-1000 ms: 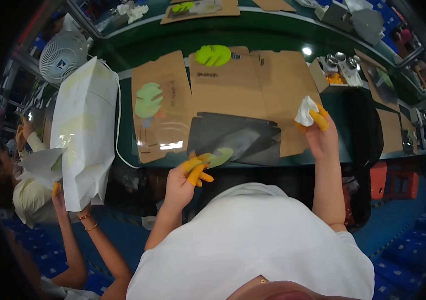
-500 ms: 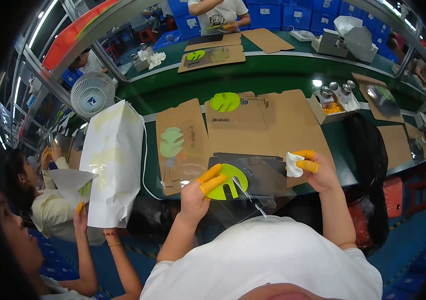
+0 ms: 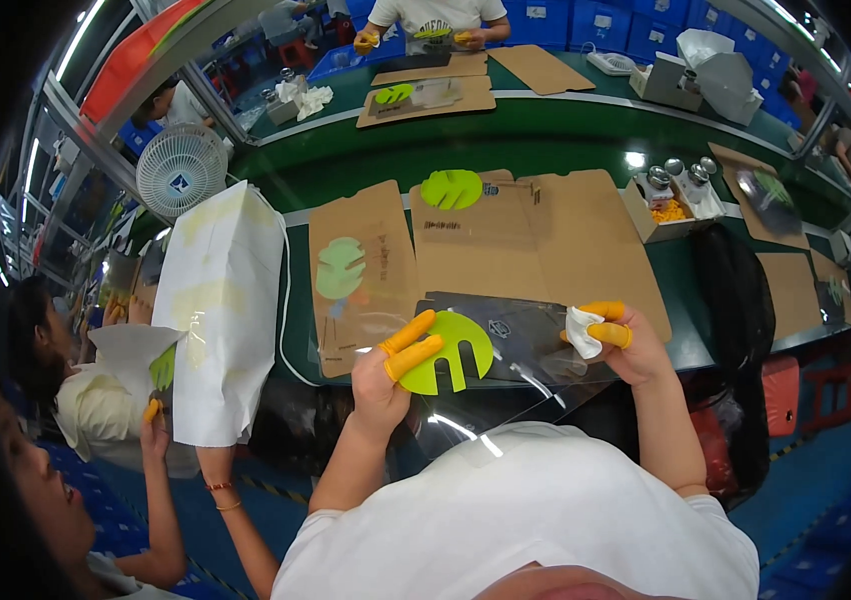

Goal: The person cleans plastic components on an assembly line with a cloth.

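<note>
My left hand (image 3: 378, 392), in yellow finger cots, pinches the left edge of a clear plastic sheet (image 3: 538, 368) printed with a bright green leaf shape (image 3: 464, 345). The sheet is tilted above the bench edge in front of my white shirt, with glare streaks on its lower part. In my right hand (image 3: 643, 352), also wearing yellow finger cots, is a crumpled white cloth (image 3: 582, 332). That cloth is at the right end of the sheet; whether it presses on the surface I cannot tell. Behind the sheet lies a dark flat piece (image 3: 446, 302).
Brown cardboard pieces (image 3: 596, 230) cover the green bench, two of them under leaf-printed sheets. A box with metal-topped bottles (image 3: 658, 218) stands at the right, beside a black bag (image 3: 731, 290). Left are a white paper-covered stack (image 3: 226, 300), a fan (image 3: 183, 170) and co-workers.
My left hand has shifted slightly up and left, and the sheet has turned so its glare streaks lie elsewhere. The right hand with the cloth has barely moved. Across the bench, a co-worker's hands have spread apart.
</note>
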The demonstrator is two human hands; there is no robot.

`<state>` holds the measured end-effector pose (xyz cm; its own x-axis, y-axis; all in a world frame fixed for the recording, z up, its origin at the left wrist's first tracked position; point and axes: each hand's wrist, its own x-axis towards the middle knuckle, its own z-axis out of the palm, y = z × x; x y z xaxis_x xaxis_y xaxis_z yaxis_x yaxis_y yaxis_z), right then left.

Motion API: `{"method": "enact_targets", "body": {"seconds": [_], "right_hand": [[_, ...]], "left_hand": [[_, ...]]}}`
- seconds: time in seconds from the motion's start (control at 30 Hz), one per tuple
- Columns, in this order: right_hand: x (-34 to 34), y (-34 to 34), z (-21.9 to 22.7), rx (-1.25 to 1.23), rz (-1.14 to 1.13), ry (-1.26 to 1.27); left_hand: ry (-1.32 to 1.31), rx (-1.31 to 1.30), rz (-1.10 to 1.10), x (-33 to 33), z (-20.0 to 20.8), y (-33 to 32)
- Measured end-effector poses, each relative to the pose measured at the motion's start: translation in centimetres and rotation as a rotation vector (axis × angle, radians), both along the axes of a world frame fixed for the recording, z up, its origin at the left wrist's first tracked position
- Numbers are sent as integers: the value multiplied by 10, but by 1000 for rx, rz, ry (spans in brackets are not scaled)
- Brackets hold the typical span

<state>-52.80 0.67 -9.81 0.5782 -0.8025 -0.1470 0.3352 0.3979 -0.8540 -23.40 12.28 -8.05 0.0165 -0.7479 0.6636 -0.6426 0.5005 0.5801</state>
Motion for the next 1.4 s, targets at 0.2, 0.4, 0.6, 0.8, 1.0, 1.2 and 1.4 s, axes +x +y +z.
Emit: {"method": "enact_targets", "body": {"seconds": [0.2, 0.4, 0.6, 0.8, 1.0, 1.2, 1.4], "right_hand": [[13, 4, 6, 44, -5, 3], [25, 5, 17, -395, -92, 273], [30, 6, 21, -730, -64, 408], [29, 7, 21, -653, -41, 423], [26, -5, 13, -628, -95, 414], [-13, -91, 18, -673, -587, 637], [-64, -194, 36, -1065, -765, 1454]], "left_hand": [[11, 40, -52, 3, -12, 2], [1369, 401, -215, -1, -24, 3], [1454, 539, -452, 6, -49, 23], [1048, 772, -324, 10, -48, 31], [860, 1097, -384, -1, -45, 28], [1098, 1011, -191, -13, -58, 47], [1142, 1013, -9, -22, -58, 53]]}}
